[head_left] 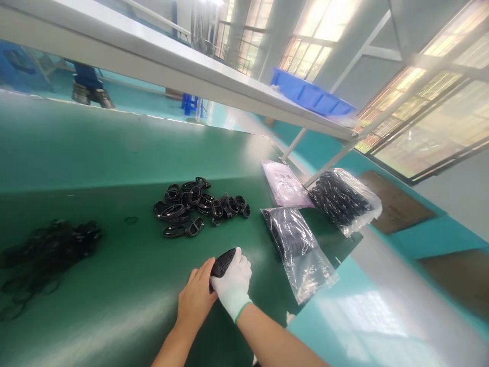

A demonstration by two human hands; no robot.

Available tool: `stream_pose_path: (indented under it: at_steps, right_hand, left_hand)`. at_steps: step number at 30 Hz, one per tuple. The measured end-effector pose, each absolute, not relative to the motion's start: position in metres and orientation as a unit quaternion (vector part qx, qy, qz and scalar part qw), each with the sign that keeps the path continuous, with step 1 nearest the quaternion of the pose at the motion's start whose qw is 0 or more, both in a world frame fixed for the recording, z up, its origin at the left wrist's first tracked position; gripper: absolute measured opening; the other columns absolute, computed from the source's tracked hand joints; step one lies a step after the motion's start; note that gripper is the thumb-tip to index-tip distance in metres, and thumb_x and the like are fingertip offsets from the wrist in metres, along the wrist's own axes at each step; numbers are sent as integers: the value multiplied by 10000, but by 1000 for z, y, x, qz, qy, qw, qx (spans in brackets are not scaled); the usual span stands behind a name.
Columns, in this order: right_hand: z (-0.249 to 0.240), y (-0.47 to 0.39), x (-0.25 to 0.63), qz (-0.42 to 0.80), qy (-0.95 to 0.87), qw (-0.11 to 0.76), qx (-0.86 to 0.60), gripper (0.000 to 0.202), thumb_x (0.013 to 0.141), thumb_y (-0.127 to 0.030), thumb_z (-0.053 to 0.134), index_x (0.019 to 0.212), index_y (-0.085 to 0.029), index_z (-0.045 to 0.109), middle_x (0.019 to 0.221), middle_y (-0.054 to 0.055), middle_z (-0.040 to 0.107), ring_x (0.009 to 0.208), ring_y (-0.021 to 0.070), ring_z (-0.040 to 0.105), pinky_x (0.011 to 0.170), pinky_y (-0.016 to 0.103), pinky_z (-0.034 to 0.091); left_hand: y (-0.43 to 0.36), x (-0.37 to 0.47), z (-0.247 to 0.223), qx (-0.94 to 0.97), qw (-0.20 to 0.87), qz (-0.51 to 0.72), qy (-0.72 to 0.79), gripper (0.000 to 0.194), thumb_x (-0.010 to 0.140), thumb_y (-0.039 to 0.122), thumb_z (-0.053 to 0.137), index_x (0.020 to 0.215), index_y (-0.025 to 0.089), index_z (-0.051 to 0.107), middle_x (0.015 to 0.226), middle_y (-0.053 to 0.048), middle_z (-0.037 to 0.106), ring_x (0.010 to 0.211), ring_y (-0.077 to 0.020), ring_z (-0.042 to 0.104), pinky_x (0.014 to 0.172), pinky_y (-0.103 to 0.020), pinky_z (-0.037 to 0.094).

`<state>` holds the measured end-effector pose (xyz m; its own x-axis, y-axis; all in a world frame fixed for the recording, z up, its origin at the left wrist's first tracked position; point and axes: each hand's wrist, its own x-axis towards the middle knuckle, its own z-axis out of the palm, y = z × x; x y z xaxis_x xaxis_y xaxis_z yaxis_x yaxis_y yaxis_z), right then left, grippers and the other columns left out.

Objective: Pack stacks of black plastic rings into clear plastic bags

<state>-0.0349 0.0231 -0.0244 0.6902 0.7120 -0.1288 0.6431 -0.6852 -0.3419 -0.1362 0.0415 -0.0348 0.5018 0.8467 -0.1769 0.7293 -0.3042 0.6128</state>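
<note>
Basically held a black ribbed bundle (222, 264) in both hands, low over the green table (114, 285), toward its near edge; could not tell whether resting on the surface or just clear of it. Pressed bare left hand (196, 293) against the bundle's left side, and curled white-gloved right hand (234, 278) around its right side, so pinched the bundle firmly between the two. Could not make out every fingertip. Noted a loose pile of coiled black cables (194, 198) beyond the hands, well in from the far edge. Spotted a stray black loop (131, 219) left of that pile, then a dark heap (53, 250) further toward the left, too blurred to sort. Marked a flat clear bag (294, 244) with black contents right of the hands, poking slightly past the near edge. Logged a pale lilac packet (287, 184) behind it by the right edge, plus a bulging clear bag (340, 196) of black items near the near right corner, overhanging the right edge. Saw a white shelf (191, 74) above the table, with a blue bin (311, 93) toward its right end. Caught a blue stool (187, 104) and another person's legs (88, 79) beyond the far edge.
</note>
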Motion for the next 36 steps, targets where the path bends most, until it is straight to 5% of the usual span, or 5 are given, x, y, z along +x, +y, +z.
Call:
stream_pose_path:
  at_steps: [8, 13, 19, 25, 36]
  right_hand:
    - [28, -31, 15, 259, -349, 228, -871, 931, 508, -386, 647, 1330, -160, 270, 1202, 110, 468, 1091, 266, 471, 883, 344, 399]
    - [48, -146, 104, 285, -207, 295, -888, 799, 549, -293, 603, 1296, -174, 344, 1106, 60, 588, 989, 228, 569, 819, 300, 450]
    - [23, -246, 193, 283, -135, 317, -895, 738, 586, -290, 545, 1292, -185, 358, 1114, 72, 593, 1016, 233, 570, 846, 318, 455]
    - [0, -229, 223, 247, -364, 266, -858, 894, 473, -260, 607, 1317, -162, 329, 1207, 103, 502, 1142, 283, 440, 973, 374, 346]
    - [-13, -154, 247, 152, -468, 210, -845, 885, 591, -309, 593, 1358, -92, 210, 1315, 169, 385, 1214, 339, 315, 1031, 463, 179]
  left_hand:
    - [7, -113, 27, 827, 321, 108, 448, 701, 685, 264, 571, 1318, 345, 282, 1336, 25, 413, 1128, -220, 449, 810, -328, 449]
    - [-30, -24, 59, 836, 389, 156, 355, 380, 803, 354, 453, 1180, 308, 445, 1161, 3, 529, 947, -172, 547, 778, -299, 461]
    - [-90, 113, 14, 951, 175, 153, 205, 489, 670, 92, 538, 1140, 211, 475, 1132, -81, 524, 1031, -256, 466, 848, -407, 381]
    - [-85, 131, -3, 964, 60, 130, 224, 184, 806, 113, 406, 822, 193, 571, 813, -42, 580, 772, -174, 523, 675, -297, 394]
    - [-80, 137, 24, 942, 52, 169, 286, 196, 861, 189, 391, 850, 202, 587, 766, -22, 588, 729, -129, 543, 678, -250, 412]
